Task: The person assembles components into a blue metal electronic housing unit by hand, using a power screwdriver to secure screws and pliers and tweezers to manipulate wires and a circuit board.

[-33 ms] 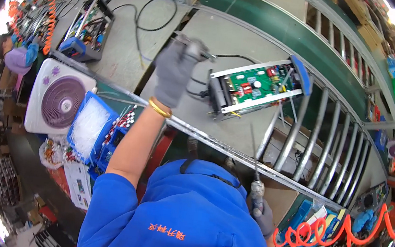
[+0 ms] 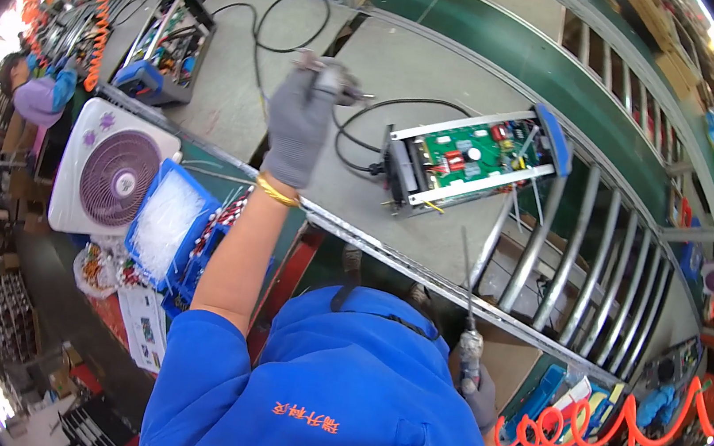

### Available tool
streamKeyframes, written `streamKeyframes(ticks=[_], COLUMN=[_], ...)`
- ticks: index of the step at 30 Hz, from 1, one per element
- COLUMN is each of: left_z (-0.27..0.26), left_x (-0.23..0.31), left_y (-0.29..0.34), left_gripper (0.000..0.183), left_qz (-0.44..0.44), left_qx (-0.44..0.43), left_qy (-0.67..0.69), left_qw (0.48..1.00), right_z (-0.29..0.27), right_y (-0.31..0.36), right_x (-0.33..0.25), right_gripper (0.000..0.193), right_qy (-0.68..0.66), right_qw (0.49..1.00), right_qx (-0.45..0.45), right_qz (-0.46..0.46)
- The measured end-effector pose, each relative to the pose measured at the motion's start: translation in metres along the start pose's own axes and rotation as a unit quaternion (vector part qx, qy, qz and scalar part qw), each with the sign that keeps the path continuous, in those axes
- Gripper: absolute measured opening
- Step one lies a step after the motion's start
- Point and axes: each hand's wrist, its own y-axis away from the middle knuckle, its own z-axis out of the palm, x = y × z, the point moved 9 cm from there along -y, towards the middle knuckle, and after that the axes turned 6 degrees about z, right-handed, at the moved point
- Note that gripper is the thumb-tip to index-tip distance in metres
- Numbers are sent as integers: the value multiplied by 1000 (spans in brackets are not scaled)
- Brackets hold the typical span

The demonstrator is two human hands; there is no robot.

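My left hand (image 2: pixel 298 118), in a grey glove with a gold bangle at the wrist, is raised over the workbench. Its fingers close round a small metallic object (image 2: pixel 351 93) with a thin tip; its exact kind is unclear. Low at the right, beside my body, my gloved right hand (image 2: pixel 482 401) grips a power screwdriver (image 2: pixel 470 355) whose long thin bit points up and away. To the right of my left hand, apart from it, lies an open electronic unit (image 2: pixel 476 157) with a green circuit board, silver rails and a blue end frame. A black cable (image 2: pixel 349 158) curls from it.
Metal rollers (image 2: pixel 580 259) continue the line rightward. A second open unit (image 2: pixel 164 48) stands far left, near a co-worker (image 2: pixel 43 95). Close left are a white fan (image 2: pixel 118 176) and a blue bin (image 2: pixel 165 222) of clear plastic pieces. An orange coiled hose (image 2: pixel 618 420) hangs at right.
My left hand has shifted left, away from the open unit, still closed on the metallic object. My right hand keeps the power screwdriver low at the right. The whole view has shifted slightly.
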Motion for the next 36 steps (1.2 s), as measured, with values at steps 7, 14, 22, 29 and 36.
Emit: streamKeyframes(ticks=[7,14,22,29,36], left_z=[-159,-112,58,139,166], left_x=[-169,-180,-126,-151,-132], left_y=[131,186,63,58,64], left_gripper=[34,29,50,40,39], left_qz=[-190,-219,-139,-241,-249], left_qx=[-246,-460,-186,-154,-206], left_qy=[-522,-474,-68,136,95], left_qw=[794,718,970,949,942], right_z=[-37,-18,-25,-97,-115], right_y=[-7,5,36,111,112], right_x=[45,31,23,57,63], right_gripper=[45,39,41,55,44], right_qy=[40,-12,29,253,475], right_qw=[994,994,989,945,839], right_qx=[94,82,90,97,154], right_qz=[25,74,114,183,215])
